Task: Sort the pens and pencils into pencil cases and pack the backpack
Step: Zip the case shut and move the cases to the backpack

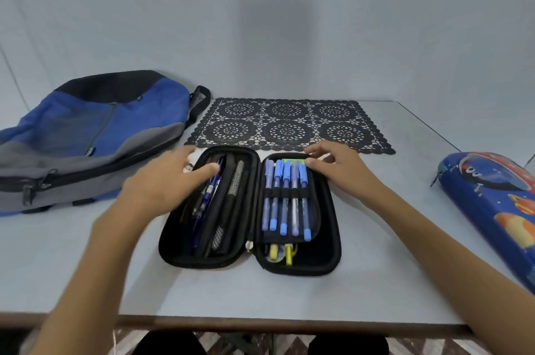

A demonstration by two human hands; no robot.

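- A black pencil case (330, 239) lies wide open in the middle of the counter (86, 267), close to the front edge.
- Its right half holds five blue pens (285, 195) side by side under black bands. Some yellow things (273, 250) peek out below them.
- Its left half holds a bunch of dark and blue pens (208, 189) packed close together.
- The left hand (165, 181) looks blurry. It is over the top of the left half. Its fingers (208, 172) are spread out and loose, and it holds nothing I can see.
- The right hand (338, 169) is at the top end of the right half. Its bent fingers (318, 152) touch the rim there, with the thumb just beside the pen caps. I cannot tell if it grips the rim or only touches it.
- A blue, gray and black backpack (101, 123) lies on its side on the left of the counter, zipped up at the front.
- A black lace mat (286, 123) lies flat just behind the open case.
- A blue pencil case with space pictures (498, 204) lies closed at the right edge, well apart from the hands.
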